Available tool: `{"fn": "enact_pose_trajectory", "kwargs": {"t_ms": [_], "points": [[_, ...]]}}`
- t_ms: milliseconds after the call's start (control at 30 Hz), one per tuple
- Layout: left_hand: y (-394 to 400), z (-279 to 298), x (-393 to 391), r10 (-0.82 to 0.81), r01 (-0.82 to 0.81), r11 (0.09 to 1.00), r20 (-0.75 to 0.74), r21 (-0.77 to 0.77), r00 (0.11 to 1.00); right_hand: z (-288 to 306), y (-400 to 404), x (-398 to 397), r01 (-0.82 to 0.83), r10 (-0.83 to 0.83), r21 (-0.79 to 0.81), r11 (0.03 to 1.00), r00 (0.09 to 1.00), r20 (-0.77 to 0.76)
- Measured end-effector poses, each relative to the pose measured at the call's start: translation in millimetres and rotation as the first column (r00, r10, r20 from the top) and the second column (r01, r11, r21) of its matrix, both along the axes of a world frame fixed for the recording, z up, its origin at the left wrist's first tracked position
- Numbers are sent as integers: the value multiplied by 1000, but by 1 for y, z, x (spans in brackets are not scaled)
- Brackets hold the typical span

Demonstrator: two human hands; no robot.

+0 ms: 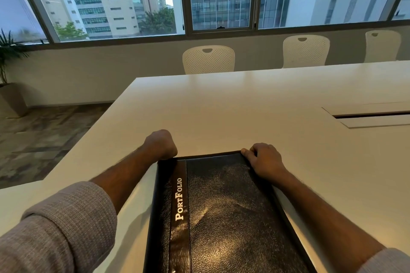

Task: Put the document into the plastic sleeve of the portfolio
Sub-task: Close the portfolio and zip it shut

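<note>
We work at the long white table [244, 106], where the closed black leather portfolio [228, 213] lies flat. No document or sleeve is visible. Our left hand [160, 145], fingers curled, meets the far-left corner; whether it grips, we cannot tell. Our right hand [265, 158] pinches the far-right corner. Steady the spine side; lift the cover evenly.

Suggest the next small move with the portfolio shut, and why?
Probably lift the cover open with the right hand, which already grips the far right corner of the closed portfolio; the left hand rests fisted at the far left corner. No sleeve or document shows yet.
</note>
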State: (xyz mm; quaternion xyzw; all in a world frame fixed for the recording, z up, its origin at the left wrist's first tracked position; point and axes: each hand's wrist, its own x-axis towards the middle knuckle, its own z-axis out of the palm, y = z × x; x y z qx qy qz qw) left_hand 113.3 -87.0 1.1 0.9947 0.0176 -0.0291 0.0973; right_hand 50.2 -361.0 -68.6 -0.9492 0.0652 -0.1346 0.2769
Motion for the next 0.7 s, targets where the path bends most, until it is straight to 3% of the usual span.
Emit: {"fn": "enact_pose_trajectory", "kwargs": {"t_ms": [400, 467, 600, 700], "points": [[6, -12, -4, 14, -18, 996, 48, 83, 999, -1, -1, 0, 3, -2, -15, 1000, 1000, 9], [13, -15, -5, 25, -25, 999, 14, 30, 1000, -1, -1, 0, 5, -5, -28, 1000, 1000, 4], [27, -23, -6, 114, -109, 968, 10, -225, 993, 0, 1, -1, 13, -14, -44, 999, 1000, -12], [29, -25, -11, 131, -116, 952, 36, -282, 991, 4, 2, -4, 28, -30, -50, 998, 999, -30]]}}
